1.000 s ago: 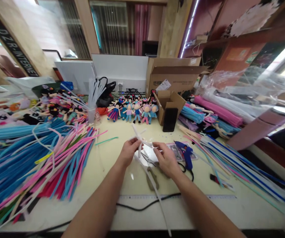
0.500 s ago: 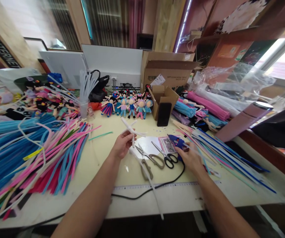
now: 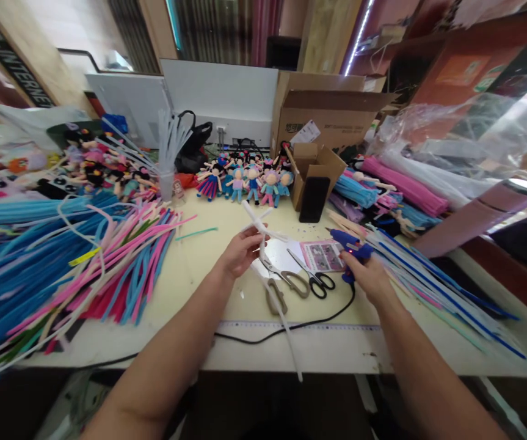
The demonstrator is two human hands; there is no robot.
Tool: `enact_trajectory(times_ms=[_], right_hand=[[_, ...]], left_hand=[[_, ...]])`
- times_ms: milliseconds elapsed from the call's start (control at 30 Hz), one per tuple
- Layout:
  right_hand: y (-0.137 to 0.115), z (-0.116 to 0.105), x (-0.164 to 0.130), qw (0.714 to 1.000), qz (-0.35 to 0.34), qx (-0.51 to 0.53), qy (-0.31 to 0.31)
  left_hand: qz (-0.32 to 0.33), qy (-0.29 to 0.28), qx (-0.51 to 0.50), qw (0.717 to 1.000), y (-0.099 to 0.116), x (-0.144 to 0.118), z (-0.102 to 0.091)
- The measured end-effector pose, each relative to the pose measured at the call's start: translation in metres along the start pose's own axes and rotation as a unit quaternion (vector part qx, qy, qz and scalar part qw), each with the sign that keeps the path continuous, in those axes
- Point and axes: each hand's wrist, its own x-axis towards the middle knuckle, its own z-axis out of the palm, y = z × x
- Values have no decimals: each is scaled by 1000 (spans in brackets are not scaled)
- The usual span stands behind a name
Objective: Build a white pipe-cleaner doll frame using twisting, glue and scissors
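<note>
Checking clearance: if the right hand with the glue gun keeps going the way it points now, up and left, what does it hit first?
Probably the pink printed card, flat on the table just ahead of the blue glue gun in the right hand. Beyond it stands the black phone against the small carton. Depth is unclear from one view.

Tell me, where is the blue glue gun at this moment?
In the head view, the blue glue gun is right of centre, in the right hand, beside the black-handled scissors.
</note>
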Motion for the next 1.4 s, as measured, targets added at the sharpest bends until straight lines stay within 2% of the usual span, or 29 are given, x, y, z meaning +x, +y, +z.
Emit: enact_trajectory(times_ms=[167, 267, 367, 467, 633, 767, 1133, 1400], right_hand=[[-40, 9, 5, 996, -12, 74, -53], [-64, 25, 7, 991, -32, 87, -101], [-78, 43, 10, 984, -43, 83, -152], [-78, 57, 12, 979, -46, 72, -188], [-65, 67, 12, 981, -22, 26, -191], [-60, 67, 9, 978, -43, 17, -201], [-73, 69, 0, 970, -98, 22, -223], [-69, 73, 0, 967, -122, 9, -223]], left_hand=[[0, -15, 22, 1000, 16, -1, 10], [12, -11, 18, 1000, 19, 3, 8], [18, -2, 2, 1000, 15, 8, -1], [5, 4, -9, 1000, 7, 13, -12], [-29, -23, 25, 999, -2, 17, -21], [-19, -44, 46, 998, -5, 16, -21], [-1, -35, 53, 998, -2, 13, -17], [7, -21, 64, 998, -3, 12, -16]])
